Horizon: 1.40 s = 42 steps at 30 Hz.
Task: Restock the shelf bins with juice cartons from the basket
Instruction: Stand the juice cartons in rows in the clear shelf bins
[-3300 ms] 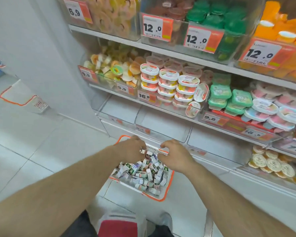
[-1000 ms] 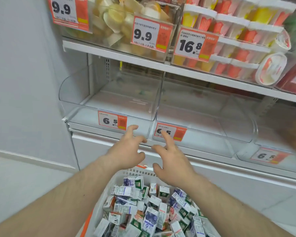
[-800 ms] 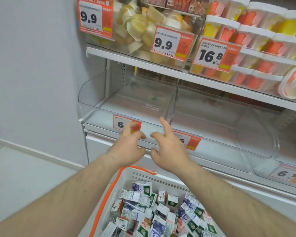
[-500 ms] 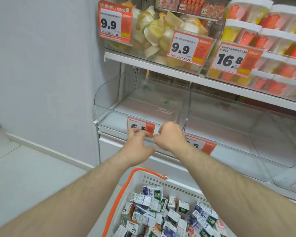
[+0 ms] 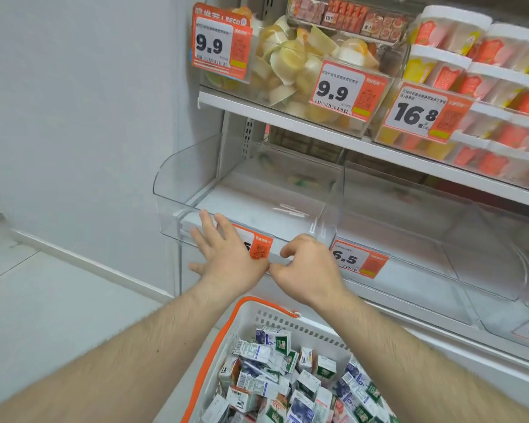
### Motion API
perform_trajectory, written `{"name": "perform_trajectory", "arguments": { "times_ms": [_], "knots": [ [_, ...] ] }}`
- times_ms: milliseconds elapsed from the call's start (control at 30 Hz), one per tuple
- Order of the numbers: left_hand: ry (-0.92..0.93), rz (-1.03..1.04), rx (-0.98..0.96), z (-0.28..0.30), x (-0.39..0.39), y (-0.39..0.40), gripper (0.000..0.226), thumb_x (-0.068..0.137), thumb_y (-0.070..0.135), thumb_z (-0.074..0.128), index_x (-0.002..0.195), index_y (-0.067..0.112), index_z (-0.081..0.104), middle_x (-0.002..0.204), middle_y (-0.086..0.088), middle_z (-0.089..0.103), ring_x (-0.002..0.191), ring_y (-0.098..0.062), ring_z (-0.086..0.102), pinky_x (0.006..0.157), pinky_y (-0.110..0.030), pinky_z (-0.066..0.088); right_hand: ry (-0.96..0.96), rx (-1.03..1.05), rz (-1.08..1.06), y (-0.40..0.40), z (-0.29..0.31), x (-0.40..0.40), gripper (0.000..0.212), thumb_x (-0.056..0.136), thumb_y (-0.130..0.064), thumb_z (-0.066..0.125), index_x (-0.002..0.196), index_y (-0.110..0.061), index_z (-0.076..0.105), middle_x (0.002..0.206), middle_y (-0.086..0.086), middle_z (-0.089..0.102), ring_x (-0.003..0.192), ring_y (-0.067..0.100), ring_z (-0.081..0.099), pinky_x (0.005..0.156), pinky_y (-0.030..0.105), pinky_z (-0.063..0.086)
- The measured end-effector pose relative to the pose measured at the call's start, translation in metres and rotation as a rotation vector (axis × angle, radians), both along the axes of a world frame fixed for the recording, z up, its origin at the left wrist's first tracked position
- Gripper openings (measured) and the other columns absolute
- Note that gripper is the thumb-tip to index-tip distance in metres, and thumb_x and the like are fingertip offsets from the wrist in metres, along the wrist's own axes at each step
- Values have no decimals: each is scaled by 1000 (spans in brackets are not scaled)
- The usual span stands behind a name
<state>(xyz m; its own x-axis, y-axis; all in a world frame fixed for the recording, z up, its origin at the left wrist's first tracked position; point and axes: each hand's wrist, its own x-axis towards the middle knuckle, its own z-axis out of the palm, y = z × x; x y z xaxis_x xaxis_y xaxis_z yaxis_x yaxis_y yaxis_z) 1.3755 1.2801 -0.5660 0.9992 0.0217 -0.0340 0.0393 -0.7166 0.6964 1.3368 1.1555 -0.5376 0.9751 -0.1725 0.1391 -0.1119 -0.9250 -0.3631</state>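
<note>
A white basket [image 5: 258,320] with an orange rim sits below me, full of small blue, green and white juice cartons [image 5: 271,341]. Above it, the lowest shelf carries clear plastic bins. The left bin [image 5: 177,178] holds nothing, and neither does the bin to its right [image 5: 425,239], which has a 6.5 price tag [image 5: 359,259]. My left hand [image 5: 223,251] lies flat with straight fingers on the left bin's front, half covering its tag. My right hand [image 5: 309,267] is beside it with fingers curled against the bin's front edge; nothing shows in it.
The shelf above [image 5: 287,117] carries clear bins of jelly cups [image 5: 290,71] and stacked red and yellow tubs [image 5: 471,71], with 9.9 and 16.8 tags. A white wall [image 5: 89,117] closes off the left side. Pale floor tiles [image 5: 43,300] lie at the lower left.
Both hands rose from the basket to the left bin's front. The left hand has spread flat and slid left over the tag; the right hand's fingers have curled in.
</note>
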Motion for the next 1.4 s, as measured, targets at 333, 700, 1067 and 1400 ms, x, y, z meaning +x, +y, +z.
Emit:
{"name": "perform_trajectory", "arguments": {
  "times_ms": [333,700,1067,1400],
  "knots": [
    [-41,-24,172,5,-11,-4,114,78,48,65,151,3,-11,157,-14,-28,145,-37,-23,113,-65,4,52,95,168,-13,-10,-26,55,84,-30,66,136,-19,52,148,-6,27,110,14,57,98,31,47],
    [-339,-445,384,14,-12,-53,77,86,50,55,150,22,22,154,-1,26,148,-23,8,116,-57,-11,-157,1,-333,-139,-2,-59,67,84,-26,68,143,-13,38,154,-1,26,117,31,55,93,41,47],
    [-397,-550,422,8,7,-52,21,92,50,55,79,33,54,87,16,55,102,-11,49,106,-42,17,30,-116,-417,-180,-14,-35,44,95,-35,54,132,-11,56,134,11,53,119,35,53,96,37,43],
    [-471,-525,397,0,6,-50,18,91,48,58,80,34,55,83,16,52,96,-11,49,90,-36,20,-187,-171,-429,-186,1,-51,26,95,-25,53,110,-12,68,113,11,64,105,34,56,87,38,47]
  ]
}}
